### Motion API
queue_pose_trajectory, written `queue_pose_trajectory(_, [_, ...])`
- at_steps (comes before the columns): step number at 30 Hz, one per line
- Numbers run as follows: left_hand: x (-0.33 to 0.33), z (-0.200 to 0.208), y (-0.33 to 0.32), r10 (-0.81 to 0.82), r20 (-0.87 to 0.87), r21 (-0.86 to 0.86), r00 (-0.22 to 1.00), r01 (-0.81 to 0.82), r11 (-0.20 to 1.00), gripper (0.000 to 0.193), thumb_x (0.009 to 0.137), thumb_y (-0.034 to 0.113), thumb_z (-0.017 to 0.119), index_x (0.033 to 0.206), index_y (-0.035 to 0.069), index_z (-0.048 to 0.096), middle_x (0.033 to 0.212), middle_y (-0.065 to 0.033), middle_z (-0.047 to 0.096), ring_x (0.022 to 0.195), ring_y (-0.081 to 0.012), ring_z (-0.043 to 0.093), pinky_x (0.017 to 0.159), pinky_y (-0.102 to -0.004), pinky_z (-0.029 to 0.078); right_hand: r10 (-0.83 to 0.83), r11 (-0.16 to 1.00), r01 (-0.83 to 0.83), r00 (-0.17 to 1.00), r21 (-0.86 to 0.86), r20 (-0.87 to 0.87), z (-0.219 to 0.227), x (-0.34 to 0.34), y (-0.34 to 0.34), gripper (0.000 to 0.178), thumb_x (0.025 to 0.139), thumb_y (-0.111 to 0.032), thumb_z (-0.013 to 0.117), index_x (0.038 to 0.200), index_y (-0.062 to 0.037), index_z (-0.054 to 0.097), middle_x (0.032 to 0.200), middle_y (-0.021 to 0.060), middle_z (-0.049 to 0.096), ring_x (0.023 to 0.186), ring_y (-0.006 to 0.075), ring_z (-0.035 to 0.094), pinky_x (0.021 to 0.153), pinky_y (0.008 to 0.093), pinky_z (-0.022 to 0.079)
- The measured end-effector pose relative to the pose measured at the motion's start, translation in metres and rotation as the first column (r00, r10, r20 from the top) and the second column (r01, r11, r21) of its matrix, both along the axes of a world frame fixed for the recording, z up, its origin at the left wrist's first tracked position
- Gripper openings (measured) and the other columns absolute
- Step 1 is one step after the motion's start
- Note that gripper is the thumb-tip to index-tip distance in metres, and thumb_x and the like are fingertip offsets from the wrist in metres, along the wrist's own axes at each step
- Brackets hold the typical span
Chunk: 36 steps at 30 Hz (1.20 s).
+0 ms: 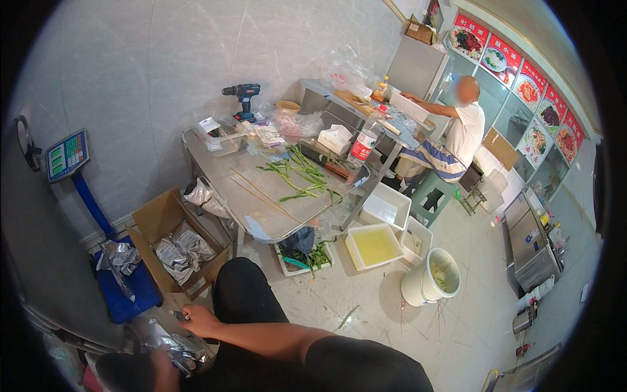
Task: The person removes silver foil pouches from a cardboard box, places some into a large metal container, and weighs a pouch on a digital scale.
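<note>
Low at the lower left, my right hand is closed round a small greyish thing that I cannot make out. Below it, my left hand is smeared by motion against a crumpled silver foil bag, and its fingers do not show clearly. More silver foil bags lie in an open cardboard box beyond my hands. Another foil bag rests on the blue platform of a weighing scale, left of the box.
A metal table stands ahead, bearing green vegetable stalks, a cordless drill and a bottle. White tubs and a bucket stand on the floor to the right. A person sits on a green stool at the far table.
</note>
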<state>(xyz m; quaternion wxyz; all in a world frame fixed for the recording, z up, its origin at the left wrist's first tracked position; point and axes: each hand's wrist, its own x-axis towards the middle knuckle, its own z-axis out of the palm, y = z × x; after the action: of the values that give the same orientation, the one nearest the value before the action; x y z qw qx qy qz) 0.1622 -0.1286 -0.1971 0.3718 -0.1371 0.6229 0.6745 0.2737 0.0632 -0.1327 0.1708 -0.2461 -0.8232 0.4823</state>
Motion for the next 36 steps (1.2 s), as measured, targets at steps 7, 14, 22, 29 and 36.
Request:
queue_pose_trajectory(7, [-0.001, -0.005, -0.001, 0.008, 0.003, 0.036, 1.000, -0.008, 0.999, 0.017, 0.070, 0.009, 0.057, 0.086, 0.003, 0.057, 0.081, -0.0060, 0.053, 0.071, -0.0215, 0.056, 0.065, -0.0367, 0.046, 0.012, 1.000, -0.012, 1.000, -0.019, 0.011, 0.010, 0.003, 0.000, 0.032, 0.074, -0.024, 0.070, 0.085, 0.0035, 0.057, 0.082, 0.0238, 0.060, 0.082, 0.0396, 0.060, 0.070, 0.0438, 0.046])
queue_pose_trajectory(14, [0.011, 0.022, 0.007, 0.023, 0.020, 0.050, 1.000, -0.024, 0.998, 0.018, 0.069, 0.009, 0.057, 0.086, 0.002, 0.057, 0.080, -0.0068, 0.053, 0.070, -0.0219, 0.056, 0.063, -0.0368, 0.046, 0.025, 0.998, -0.024, 0.999, -0.052, 0.035, 0.009, 0.003, 0.001, 0.031, 0.073, -0.018, 0.072, 0.087, 0.0038, 0.056, 0.087, 0.0250, 0.060, 0.086, 0.0407, 0.060, 0.072, 0.0446, 0.046])
queue_pose_trajectory(22, [0.000, -0.003, 0.001, -0.003, -0.001, 0.034, 1.000, 0.003, 0.999, 0.019, 0.068, 0.010, 0.058, 0.085, 0.002, 0.057, 0.081, -0.0074, 0.055, 0.071, -0.0225, 0.057, 0.065, -0.0370, 0.047, 0.035, 0.998, -0.032, 0.998, -0.061, 0.048, 0.011, 0.003, 0.001, 0.032, 0.074, -0.019, 0.071, 0.088, 0.0040, 0.055, 0.088, 0.0247, 0.061, 0.087, 0.0407, 0.060, 0.073, 0.0446, 0.047])
queue_pose_trajectory(29, [-0.003, -0.008, -0.002, -0.013, -0.041, 0.005, 0.999, 0.014, 1.000, 0.021, 0.069, 0.009, 0.058, 0.088, 0.001, 0.057, 0.082, -0.0072, 0.055, 0.073, -0.0225, 0.057, 0.066, -0.0374, 0.047, 0.012, 1.000, -0.012, 1.000, 0.008, -0.022, -0.001, 0.000, -0.001, 0.032, 0.074, -0.023, 0.070, 0.084, 0.0032, 0.056, 0.082, 0.0232, 0.060, 0.081, 0.0398, 0.060, 0.068, 0.0435, 0.046])
queue_pose_trajectory(36, [-0.001, -0.009, 0.000, 0.017, -0.057, 0.030, 0.998, -0.016, 0.999, 0.023, 0.068, 0.008, 0.057, 0.089, -0.001, 0.056, 0.082, -0.0095, 0.055, 0.072, -0.0256, 0.057, 0.067, -0.0398, 0.047, 0.019, 1.000, -0.019, 1.000, 0.004, -0.012, 0.005, 0.001, -0.001, 0.032, 0.075, -0.023, 0.071, 0.084, 0.0029, 0.055, 0.081, 0.0230, 0.059, 0.079, 0.0395, 0.060, 0.067, 0.0431, 0.045])
